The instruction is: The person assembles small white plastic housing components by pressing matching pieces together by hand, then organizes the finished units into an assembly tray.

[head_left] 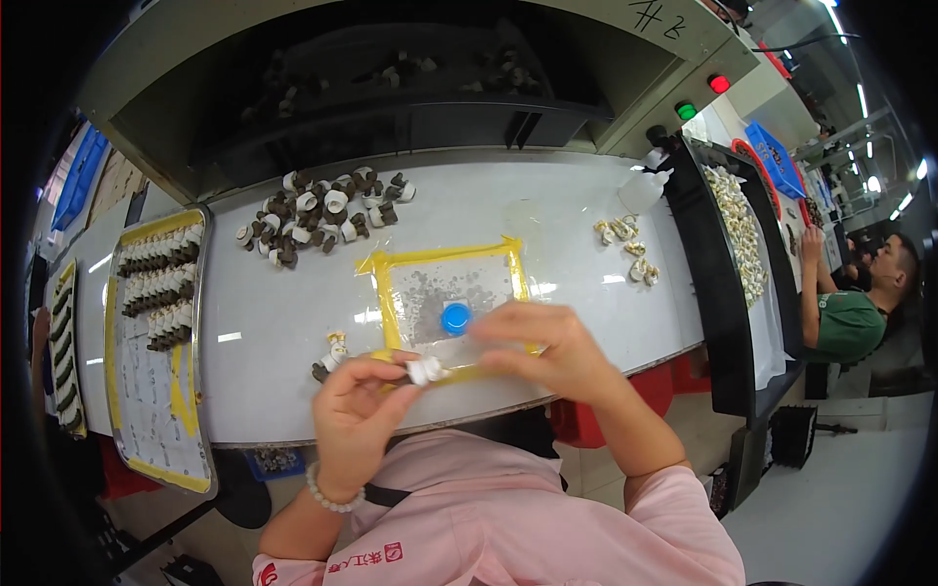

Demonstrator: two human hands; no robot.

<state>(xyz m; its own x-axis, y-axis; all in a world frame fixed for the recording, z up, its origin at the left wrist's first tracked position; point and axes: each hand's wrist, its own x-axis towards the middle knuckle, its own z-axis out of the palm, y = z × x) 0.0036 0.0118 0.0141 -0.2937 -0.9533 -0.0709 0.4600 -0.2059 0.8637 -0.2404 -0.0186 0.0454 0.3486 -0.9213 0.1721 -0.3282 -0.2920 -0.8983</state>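
We've got a small white part (426,370) pinched in our left hand (357,410), fingers curled tight around it, just at the near edge of the yellow-taped mat (396,293). Our right hand (547,347) sits beside it over the mat's near right corner, fingers bent loosely; can't tell if it's touching the part. A blue cap (455,317) lies on the mat. A pile of parts (318,217) sits beyond the mat, and a tray (147,371) is well left of it.

A small white plastic part (426,370), lying sideways, is pinched between both hands above the table's near edge.
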